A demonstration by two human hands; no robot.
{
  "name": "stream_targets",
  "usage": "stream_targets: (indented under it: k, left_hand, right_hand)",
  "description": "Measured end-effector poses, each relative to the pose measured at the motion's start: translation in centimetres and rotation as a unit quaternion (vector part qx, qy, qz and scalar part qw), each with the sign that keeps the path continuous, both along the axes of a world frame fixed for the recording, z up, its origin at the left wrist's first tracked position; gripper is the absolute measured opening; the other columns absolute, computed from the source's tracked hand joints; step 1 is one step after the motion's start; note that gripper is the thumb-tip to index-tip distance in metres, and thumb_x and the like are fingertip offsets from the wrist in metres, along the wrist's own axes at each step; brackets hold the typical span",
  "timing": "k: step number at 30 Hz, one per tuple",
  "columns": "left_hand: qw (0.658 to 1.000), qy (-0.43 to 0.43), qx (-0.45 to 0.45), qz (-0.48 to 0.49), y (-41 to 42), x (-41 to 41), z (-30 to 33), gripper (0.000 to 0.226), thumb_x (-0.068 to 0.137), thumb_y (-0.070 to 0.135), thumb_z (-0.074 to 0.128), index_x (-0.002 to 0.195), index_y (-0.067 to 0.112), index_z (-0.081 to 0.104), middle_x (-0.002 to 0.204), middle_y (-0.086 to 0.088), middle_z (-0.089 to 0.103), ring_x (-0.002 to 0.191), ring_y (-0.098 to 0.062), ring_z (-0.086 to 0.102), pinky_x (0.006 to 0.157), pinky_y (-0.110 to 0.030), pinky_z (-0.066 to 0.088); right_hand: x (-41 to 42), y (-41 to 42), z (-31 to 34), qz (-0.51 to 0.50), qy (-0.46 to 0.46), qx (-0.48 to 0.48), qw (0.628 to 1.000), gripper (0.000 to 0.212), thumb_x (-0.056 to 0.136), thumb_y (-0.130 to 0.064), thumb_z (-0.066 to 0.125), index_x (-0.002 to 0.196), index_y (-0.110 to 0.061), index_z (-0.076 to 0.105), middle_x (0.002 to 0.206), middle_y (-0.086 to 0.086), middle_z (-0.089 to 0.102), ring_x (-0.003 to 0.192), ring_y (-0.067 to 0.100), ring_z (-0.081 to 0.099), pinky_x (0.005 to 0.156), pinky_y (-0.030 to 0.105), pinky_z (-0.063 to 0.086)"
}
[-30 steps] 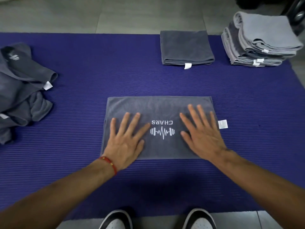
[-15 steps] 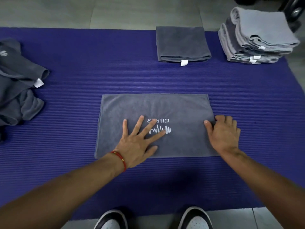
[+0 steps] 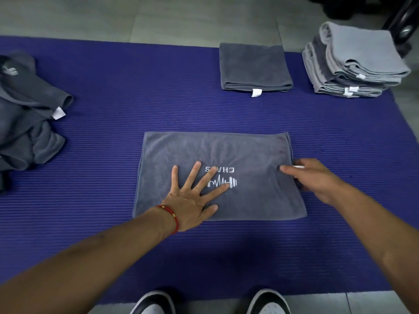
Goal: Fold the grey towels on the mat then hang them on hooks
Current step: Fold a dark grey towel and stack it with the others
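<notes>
A grey towel [image 3: 217,152] with a white logo lies folded into a rectangle in the middle of the purple mat [image 3: 136,105]. My left hand [image 3: 192,198] presses flat on its left-centre, fingers spread, just beside the logo. My right hand [image 3: 315,177] is at the towel's right edge, thumb on top and fingers curled under the edge near its white tag, pinching the towel. No hooks are in view.
A folded dark grey towel [image 3: 255,66] lies at the mat's far side. A stack of folded lighter grey towels [image 3: 353,64] sits at the far right corner. Crumpled grey towels [image 3: 25,116] pile at the left edge. My shoes [image 3: 154,302] stand on the grey floor.
My right hand slid from flat on the towel to its right edge and took hold there. My left hand shifted right toward the logo and stays pressed flat.
</notes>
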State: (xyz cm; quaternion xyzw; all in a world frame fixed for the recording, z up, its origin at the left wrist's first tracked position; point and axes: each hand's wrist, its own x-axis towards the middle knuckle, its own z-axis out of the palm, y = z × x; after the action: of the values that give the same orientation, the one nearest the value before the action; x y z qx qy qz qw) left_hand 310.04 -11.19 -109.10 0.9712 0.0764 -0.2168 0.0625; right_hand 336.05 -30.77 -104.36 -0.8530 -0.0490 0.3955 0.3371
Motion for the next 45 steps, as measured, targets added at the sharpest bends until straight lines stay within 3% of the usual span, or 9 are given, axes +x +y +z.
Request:
stream_targets:
  k: [4, 7, 9, 12, 14, 20, 37, 41, 45]
  left_hand:
    - [0.999, 0.034, -0.027, -0.006, 0.7, 0.8, 1.4, 0.066, 0.101, 0.062, 0.026, 0.151, 0.054, -0.016, 0.164, 0.006, -0.027, 0.15, -0.034, -0.028, 0.11, -0.079, -0.001]
    - [0.975, -0.085, -0.164, 0.123, 0.7, 2.2, 4.0, 0.058, 0.1, 0.053, 0.041, 0.154, 0.045, 0.025, 0.158, 0.005, 0.034, 0.148, -0.026, 0.029, 0.117, -0.054, 0.029]
    - [0.876, -0.172, -0.342, 0.293, 0.1, 3.5, 6.3, 0.044, 0.099, 0.053, 0.048, 0.14, 0.037, 0.052, 0.119, 0.012, 0.064, 0.111, -0.016, 0.061, 0.103, -0.037, 0.047]
    - [0.618, -0.211, -0.576, 0.492, -0.3, 4.9, 9.2, 0.036, 0.097, 0.055, 0.052, 0.105, 0.025, 0.069, 0.082, 0.002, 0.072, 0.076, -0.02, 0.069, 0.083, -0.046, 0.058]
    - [0.574, -0.246, -0.579, 0.524, 0.8, 4.5, 9.5, 0.036, 0.094, 0.049, 0.057, 0.097, 0.015, 0.069, 0.078, -0.01, 0.072, 0.065, -0.024, 0.065, 0.07, -0.048, 0.055]
    - [0.777, -0.347, -0.268, 0.451, 5.5, -0.4, 7.2, 0.013, 0.1, 0.032, 0.054, 0.098, 0.021, 0.061, 0.08, 0.004, 0.066, 0.075, -0.014, 0.062, 0.071, -0.035, 0.046]
    - [0.8, -0.259, -0.151, 0.521, 9.2, -5.0, 1.6, 0.036, 0.096, 0.04, 0.061, 0.127, 0.024, 0.055, 0.087, 0.008, 0.063, 0.088, -0.025, 0.065, 0.08, -0.047, 0.056]
    - [0.82, -0.223, -0.122, 0.514, 9.2, -5.6, 1.0, 0.037, 0.096, 0.045, 0.06, 0.126, 0.024, 0.052, 0.106, 0.004, 0.064, 0.1, -0.027, 0.062, 0.08, -0.043, 0.052]
    - [0.815, -0.208, -0.12, 0.528, 9.4, -5.3, 0.7, 0.043, 0.095, 0.041, 0.063, 0.13, 0.018, 0.053, 0.122, -0.004, 0.064, 0.111, -0.029, 0.06, 0.087, -0.043, 0.048]
  right_hand:
    - [0.3, -0.6, 2.8, 0.048, 0.059, 0.067, 0.995, 0.018, 0.102, -0.021, 0.061, 0.118, -0.013, 0.063, 0.115, 0.008, 0.074, 0.101, 0.019, 0.073, 0.079, 0.041, 0.059]
    - [-1.6, 1.4, 4.9, 0.107, -0.017, 0.085, 0.991, 0.015, 0.1, -0.02, 0.063, 0.115, -0.017, 0.062, 0.103, 0.009, 0.072, 0.079, 0.015, 0.074, 0.065, 0.034, 0.061]
    - [-4.1, 4.1, 6.4, 0.13, -0.05, 0.123, 0.983, 0.016, 0.099, -0.02, 0.065, 0.114, -0.019, 0.062, 0.097, 0.006, 0.07, 0.067, 0.011, 0.07, 0.056, 0.03, 0.058]
    - [-8.6, 8.3, 7.4, 0.197, -0.11, 0.172, 0.959, 0.026, 0.096, -0.023, 0.07, 0.12, -0.025, 0.061, 0.1, -0.005, 0.07, 0.078, 0.016, 0.073, 0.063, 0.04, 0.06]
    - [-11.4, 10.3, 7.1, 0.252, -0.092, 0.207, 0.941, 0.034, 0.096, -0.018, 0.067, 0.128, -0.025, 0.058, 0.1, -0.006, 0.071, 0.081, 0.018, 0.074, 0.07, 0.043, 0.062]
    - [-13.1, 10.1, 5.8, 0.296, -0.162, 0.209, 0.918, 0.04, 0.099, -0.019, 0.059, 0.136, -0.034, 0.054, 0.101, -0.015, 0.066, 0.082, 0.006, 0.066, 0.07, 0.021, 0.053]
    - [-12.9, 6.7, -0.4, 0.454, -0.271, 0.019, 0.849, 0.045, 0.104, -0.038, 0.048, 0.148, -0.038, 0.039, 0.134, -0.015, 0.033, 0.111, 0.003, 0.052, 0.088, 0.029, 0.055]
    - [-12.1, 10.1, -0.9, 0.493, -0.375, 0.025, 0.785, 0.062, 0.105, -0.041, 0.042, 0.162, -0.028, 0.019, 0.17, 0.003, -0.004, 0.156, 0.021, 0.006, 0.122, 0.042, 0.025]
    - [-9.3, 13.0, -3.2, 0.551, -0.337, -0.08, 0.759, 0.067, 0.106, -0.056, 0.019, 0.16, -0.035, -0.013, 0.165, -0.008, -0.029, 0.153, 0.017, -0.025, 0.127, 0.053, 0.004]
